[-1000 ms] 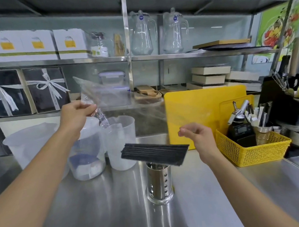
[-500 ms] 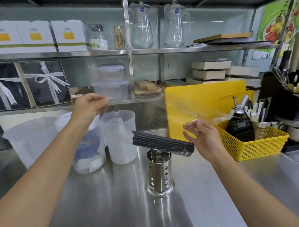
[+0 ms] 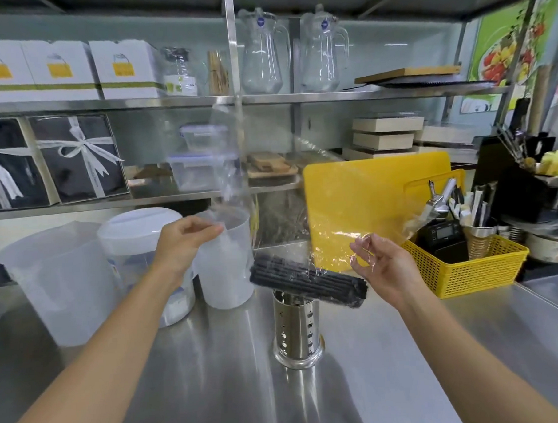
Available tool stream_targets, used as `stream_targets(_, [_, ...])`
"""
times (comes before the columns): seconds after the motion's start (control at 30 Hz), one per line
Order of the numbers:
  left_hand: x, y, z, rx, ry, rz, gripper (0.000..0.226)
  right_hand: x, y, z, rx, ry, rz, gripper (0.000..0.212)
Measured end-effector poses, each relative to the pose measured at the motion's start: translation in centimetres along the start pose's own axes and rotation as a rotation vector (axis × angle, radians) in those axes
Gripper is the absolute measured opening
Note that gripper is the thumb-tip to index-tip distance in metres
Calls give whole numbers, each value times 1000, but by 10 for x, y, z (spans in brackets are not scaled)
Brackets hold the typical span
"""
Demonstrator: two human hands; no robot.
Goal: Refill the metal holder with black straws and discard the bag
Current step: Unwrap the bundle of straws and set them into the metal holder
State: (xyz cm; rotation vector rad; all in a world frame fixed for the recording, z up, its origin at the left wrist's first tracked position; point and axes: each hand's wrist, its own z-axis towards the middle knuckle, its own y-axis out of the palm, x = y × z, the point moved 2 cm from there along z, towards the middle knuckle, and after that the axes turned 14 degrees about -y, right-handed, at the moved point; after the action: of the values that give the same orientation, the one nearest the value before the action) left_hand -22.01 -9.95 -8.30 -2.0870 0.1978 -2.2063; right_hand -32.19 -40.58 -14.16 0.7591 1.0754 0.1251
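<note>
Two hands, left (image 3: 184, 238) pinched and right (image 3: 380, 264) loosely closed on the clear plastic bag (image 3: 270, 192), sling black straws (image 3: 308, 282) over the perforated metal holder (image 3: 295, 329), evidently for tipping in.

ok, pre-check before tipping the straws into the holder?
1. Left hand grip on the clear bag: ok, pinched.
2. Right hand grip on the bag: ok, fingers on the film.
3. Black straws still bagged: ok.
4. Bundle upright for drop: not ok, lying across above the metal holder.
5. Holder upright on the steel counter: ok.
6. Room inside the holder: cannot tell.
</note>
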Motion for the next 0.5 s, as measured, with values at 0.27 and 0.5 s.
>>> stream_targets(0.27, [-24,0,14,-53,-195,126,13,-6,-6,-1,80,-118,-281,8])
stream_targets(0.5, [-9,10,20,27,-107,131,85,-6,-10,-6,103,-180,-166,11])
